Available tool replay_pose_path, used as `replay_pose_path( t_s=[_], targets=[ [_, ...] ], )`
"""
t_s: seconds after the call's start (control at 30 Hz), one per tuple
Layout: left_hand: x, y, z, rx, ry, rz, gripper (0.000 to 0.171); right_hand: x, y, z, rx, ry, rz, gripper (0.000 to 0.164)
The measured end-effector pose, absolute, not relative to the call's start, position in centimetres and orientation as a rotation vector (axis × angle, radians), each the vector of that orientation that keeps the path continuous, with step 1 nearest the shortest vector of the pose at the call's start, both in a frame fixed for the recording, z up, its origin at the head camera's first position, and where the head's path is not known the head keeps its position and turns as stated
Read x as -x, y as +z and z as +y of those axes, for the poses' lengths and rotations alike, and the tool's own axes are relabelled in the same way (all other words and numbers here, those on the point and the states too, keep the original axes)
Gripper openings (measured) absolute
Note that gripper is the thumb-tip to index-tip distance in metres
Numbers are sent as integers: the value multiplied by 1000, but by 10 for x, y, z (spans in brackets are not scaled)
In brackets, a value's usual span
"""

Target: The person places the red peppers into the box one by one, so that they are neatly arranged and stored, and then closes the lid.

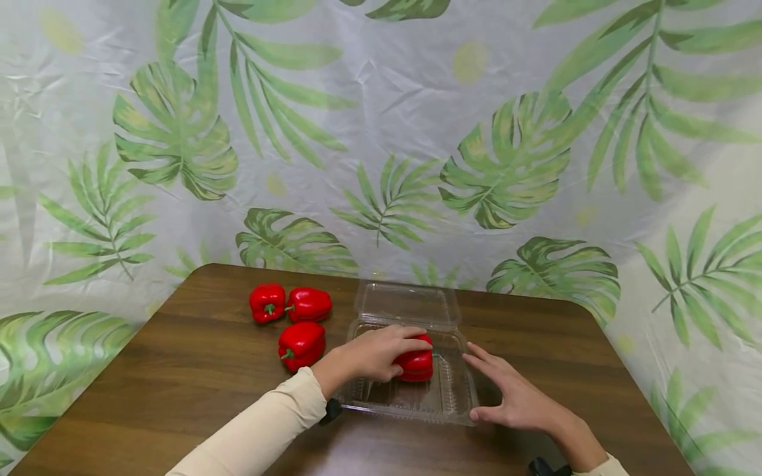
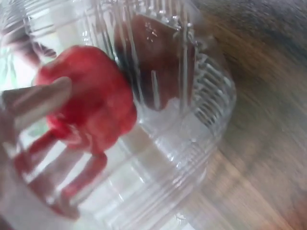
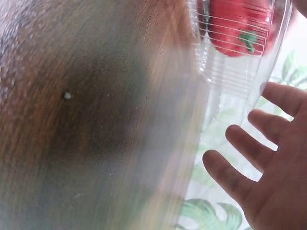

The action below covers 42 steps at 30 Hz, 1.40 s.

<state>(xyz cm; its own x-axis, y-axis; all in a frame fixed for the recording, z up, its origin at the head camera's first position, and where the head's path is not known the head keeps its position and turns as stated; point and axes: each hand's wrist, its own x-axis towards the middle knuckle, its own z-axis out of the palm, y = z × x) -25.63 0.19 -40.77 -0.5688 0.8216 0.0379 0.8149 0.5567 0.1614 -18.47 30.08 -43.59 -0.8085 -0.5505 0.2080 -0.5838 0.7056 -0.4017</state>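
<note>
My left hand (image 1: 376,350) reaches over a clear plastic clamshell box (image 1: 409,411) and grips a red bell pepper (image 1: 419,367) inside it. In the left wrist view, the thumb presses on the near side of this bell pepper (image 2: 91,96). Its green stem points toward the box's right side in the head view. My right hand (image 1: 519,395) is at the right side of the box, fingers spread and holding nothing. Fingertips lie right at the box's right rim. Behind the box, its hinged lid (image 1: 409,303) lies folded back.
Left of the box, three more red bell peppers stand on the wooden table (image 1: 167,383): one at the back left (image 1: 267,303), one beside it (image 1: 309,304), and one nearer the left forearm (image 1: 302,345). A leaf-patterned curtain (image 1: 381,132) hangs behind the table's back edge.
</note>
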Motion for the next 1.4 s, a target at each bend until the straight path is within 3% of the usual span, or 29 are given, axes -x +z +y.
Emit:
replay_pose_path(
  t_s=[1.4],
  targets=[
    [256, -427, 34, -1504, 263, 2831, 65, 184, -433, 297, -928, 698, -2901, 84]
  ],
)
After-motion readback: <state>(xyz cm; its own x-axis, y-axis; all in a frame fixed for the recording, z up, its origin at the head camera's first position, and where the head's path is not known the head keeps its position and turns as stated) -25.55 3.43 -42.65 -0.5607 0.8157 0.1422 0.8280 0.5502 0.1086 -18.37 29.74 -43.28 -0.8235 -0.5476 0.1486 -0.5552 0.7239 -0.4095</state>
